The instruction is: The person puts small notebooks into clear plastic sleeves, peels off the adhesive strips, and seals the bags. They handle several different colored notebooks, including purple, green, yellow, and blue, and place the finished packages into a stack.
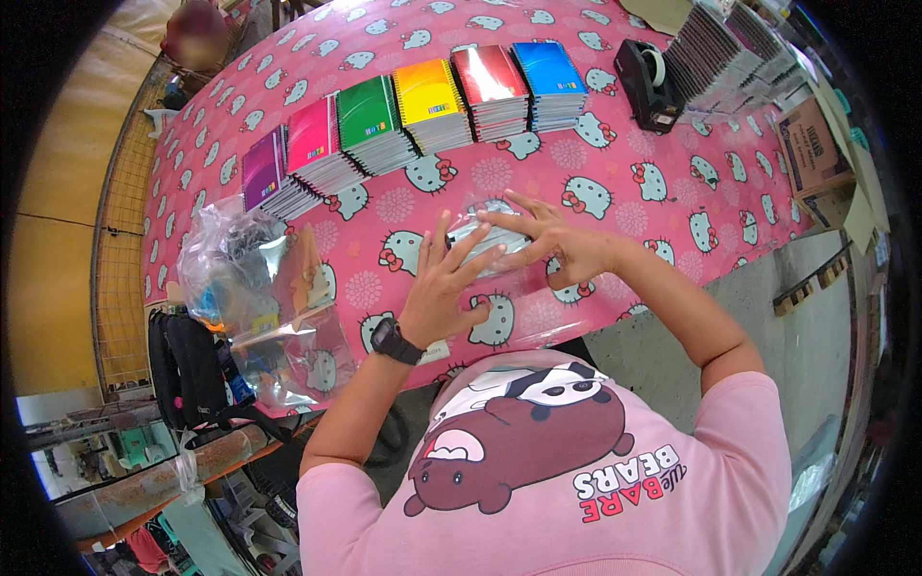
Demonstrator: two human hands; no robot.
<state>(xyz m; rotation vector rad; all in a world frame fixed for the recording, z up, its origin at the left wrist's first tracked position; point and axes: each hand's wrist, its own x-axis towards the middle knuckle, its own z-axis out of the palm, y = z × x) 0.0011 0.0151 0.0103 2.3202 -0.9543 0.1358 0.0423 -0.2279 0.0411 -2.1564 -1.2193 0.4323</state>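
Note:
A pale grey-white, spiral-edged pad or bundle (495, 252), apparently inside clear plastic, lies on the table in front of me. My left hand (444, 290), a black watch on its wrist, rests its stretched fingers at the bundle's left side. From the other side my right hand (562, 242) reaches over the bundle with its fingers spread and its thumb apart. Neither hand is closed round anything. The fingers cover part of the bundle, so I cannot tell exactly what it is. Loose clear film spreads around it toward the near table edge.
Spiral notebook stacks in several colours, among them a yellow stack (428, 93), stand in a row across the table (624, 216). Clear plastic bags (254, 278) lie at left. A black tape dispenser (645, 91), more notebook piles (713, 58) and a cardboard box (814, 149) are at right.

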